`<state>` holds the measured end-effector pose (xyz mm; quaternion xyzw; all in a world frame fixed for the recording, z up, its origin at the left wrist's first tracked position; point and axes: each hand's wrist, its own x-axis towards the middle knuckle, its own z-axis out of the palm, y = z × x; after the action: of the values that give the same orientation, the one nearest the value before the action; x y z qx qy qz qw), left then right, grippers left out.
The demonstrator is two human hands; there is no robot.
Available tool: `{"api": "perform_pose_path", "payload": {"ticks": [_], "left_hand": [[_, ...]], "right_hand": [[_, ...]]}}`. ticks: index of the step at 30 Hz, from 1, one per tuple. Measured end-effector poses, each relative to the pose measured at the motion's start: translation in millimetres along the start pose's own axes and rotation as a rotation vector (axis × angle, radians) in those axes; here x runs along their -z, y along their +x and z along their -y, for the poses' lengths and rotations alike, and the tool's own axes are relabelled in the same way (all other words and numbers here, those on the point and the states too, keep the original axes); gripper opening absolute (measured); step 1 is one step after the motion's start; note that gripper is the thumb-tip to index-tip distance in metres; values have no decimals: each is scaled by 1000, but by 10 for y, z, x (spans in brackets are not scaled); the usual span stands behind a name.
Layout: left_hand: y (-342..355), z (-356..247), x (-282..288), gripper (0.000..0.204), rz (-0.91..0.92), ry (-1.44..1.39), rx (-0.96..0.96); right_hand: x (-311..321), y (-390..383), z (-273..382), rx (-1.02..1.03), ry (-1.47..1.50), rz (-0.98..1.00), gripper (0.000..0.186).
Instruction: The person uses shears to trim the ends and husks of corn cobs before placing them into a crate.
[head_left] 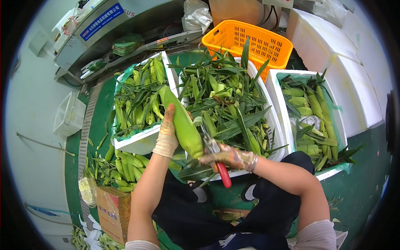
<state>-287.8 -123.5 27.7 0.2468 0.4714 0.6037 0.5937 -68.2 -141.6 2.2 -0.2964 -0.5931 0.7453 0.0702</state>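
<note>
Left hand point(168, 130): fingers closed around a green husked corn ear point(182, 123), aslant over the near left rim of the white tub point(278, 133), presumably to steady it. Right hand point(228, 157): fingers gripping a red-handled metal tool point(224, 176) beside the ear's near end. Foam boxes point(141, 143) flank the tub, probably for easy reach.

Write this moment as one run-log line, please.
left hand: holding corn ear | right hand: gripping red-handled tool | ahead: white tub, green leaves
</note>
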Motion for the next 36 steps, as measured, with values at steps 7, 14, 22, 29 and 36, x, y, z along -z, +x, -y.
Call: {"api": "perform_pose_path", "payload": {"ticks": [7,14,22,29,36], "left_hand": [[-12,-140,353,77,-143,169,-30],[-617,-954,3375,63,-468,287,-305],[-1216,-733,4746,61,-1225,130,-125],[-674,-1154,4351,60,-1187,588,-354],[404,-351,1046,43,-6,948,-458]], "right_hand": [[151,-26,136,-95,304,-312,32],[513,35,-72,-137,57,-550,47],[1341,-1337,207,-302,-469,-336,75],[3231,-3327,-1553,-868,-739,-1259,32],[3014,-3498,-2234,-1171,-856,-1449,45]]}}
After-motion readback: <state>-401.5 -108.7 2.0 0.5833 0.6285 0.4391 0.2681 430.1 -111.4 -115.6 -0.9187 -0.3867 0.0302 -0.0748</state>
